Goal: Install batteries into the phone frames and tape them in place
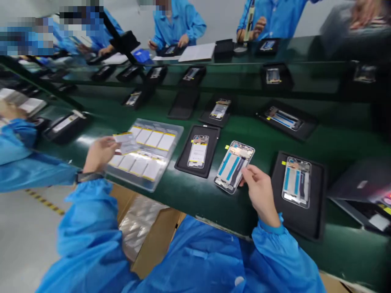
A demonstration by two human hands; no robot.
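Observation:
My left hand pinches a white phone battery with a yellow edge, over the left part of a clear plastic tray. Rows of similar batteries lie in that tray. With thumb and fingers, my right hand grips the right edge of an open phone frame, which has blue strips in its bare battery bay. Between tray and frame, a black tray carries a phone frame with a white battery in it. Right of my right hand, another blue-striped frame rests in a black tray.
Behind are more black trays with phone frames, on the green bench and a raised shelf. Co-workers in blue sit opposite; a co-worker's sleeve is at left. An open cardboard box stands below the front edge.

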